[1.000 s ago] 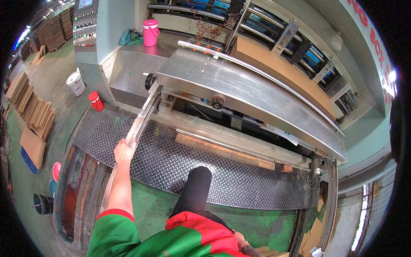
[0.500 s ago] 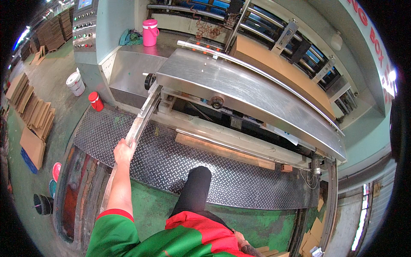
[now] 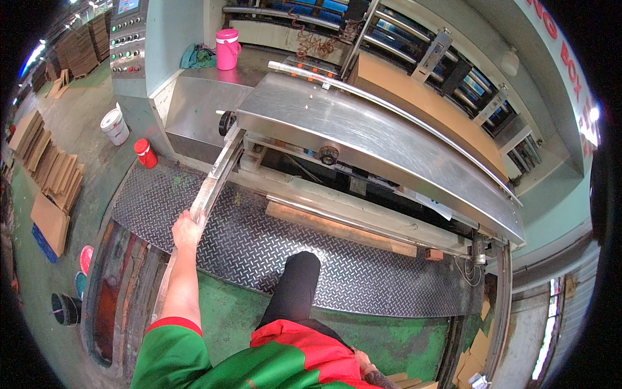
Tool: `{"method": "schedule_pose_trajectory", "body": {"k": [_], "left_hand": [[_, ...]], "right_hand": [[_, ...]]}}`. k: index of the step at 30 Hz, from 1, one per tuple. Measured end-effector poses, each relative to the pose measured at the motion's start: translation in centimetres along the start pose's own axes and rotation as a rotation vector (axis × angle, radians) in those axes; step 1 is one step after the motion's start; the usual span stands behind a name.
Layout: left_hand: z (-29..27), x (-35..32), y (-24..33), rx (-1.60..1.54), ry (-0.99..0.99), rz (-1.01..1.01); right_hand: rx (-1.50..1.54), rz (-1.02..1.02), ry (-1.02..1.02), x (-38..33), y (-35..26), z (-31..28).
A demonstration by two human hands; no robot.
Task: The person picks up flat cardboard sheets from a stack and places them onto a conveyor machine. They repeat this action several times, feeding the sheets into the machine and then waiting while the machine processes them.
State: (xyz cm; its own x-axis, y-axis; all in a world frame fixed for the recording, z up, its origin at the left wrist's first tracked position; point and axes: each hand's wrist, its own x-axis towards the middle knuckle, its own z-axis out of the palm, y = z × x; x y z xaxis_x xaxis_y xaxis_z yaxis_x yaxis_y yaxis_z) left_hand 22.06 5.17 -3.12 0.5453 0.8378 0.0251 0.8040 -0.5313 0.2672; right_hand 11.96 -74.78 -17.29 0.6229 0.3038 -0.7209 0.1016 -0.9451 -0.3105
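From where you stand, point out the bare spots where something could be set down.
Free: the chequered steel plate between the wooden plank and the green floor; the long steel machine cover. Crowded: the rail gripped by the left hand; cardboard stacks at left.

Left hand (image 3: pixel 186 230) on rail (image 3: pixel 217 178) end, left of metal table (image 3: pixel 376 139); bucket (image 3: pixel 115 126) further left.

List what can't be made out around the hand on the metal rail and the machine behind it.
- Left hand on the long metal rail: head view shows only its back, so the finger grip underneath is hidden.
- Right hand: mostly covered by the red-and-green shirt and cut by the lower edge; whether it holds anything can't be told.
- Control panel: buttons too small and bent by the fisheye rim.
- Space under the steel cover: in shadow.
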Motion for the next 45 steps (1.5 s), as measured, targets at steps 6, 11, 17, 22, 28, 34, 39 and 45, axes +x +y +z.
{"method": "schedule_pose_trajectory", "body": {"k": [6, 11, 17, 22, 28, 34, 39, 45], "left_hand": [[0.2, 0.1, -0.1, 0.016, 0.024, 0.015], [0.0, -0.1, 0.0, 0.015, 0.021, 0.011], [0.0, -0.1, 0.1, 0.024, 0.026, 0.002], [0.2, -0.1, 0.0, 0.013, 0.033, 0.013], [0.3, 0.0, -0.1, 0.007, 0.037, 0.018], [0.5, 0.1, -0.1, 0.011, 0.036, 0.009], [0.5, 0.0, -0.1, 0.014, 0.041, 0.013], [0.3, 0.0, 0.0, 0.029, 0.027, 0.012]], "right_hand": [[0.012, 0.046, -0.026, -0.1, -0.5, -0.5], [-0.024, 0.069, -0.038, 0.1, -0.3, -0.6], [0.008, 0.058, -0.031, 0.2, -0.3, -0.7], [0.032, 0.015, -0.011, 0.3, -0.3, -0.8], [0.030, 0.079, -0.038, 0.3, -0.5, -1.3], [0.040, 0.065, -0.054, 0.4, -0.7, -1.5], [0.039, 0.081, -0.055, 0.2, -1.2, -1.6], [-0.001, 0.062, -0.075, 0.3, -0.8, -1.4]]}}
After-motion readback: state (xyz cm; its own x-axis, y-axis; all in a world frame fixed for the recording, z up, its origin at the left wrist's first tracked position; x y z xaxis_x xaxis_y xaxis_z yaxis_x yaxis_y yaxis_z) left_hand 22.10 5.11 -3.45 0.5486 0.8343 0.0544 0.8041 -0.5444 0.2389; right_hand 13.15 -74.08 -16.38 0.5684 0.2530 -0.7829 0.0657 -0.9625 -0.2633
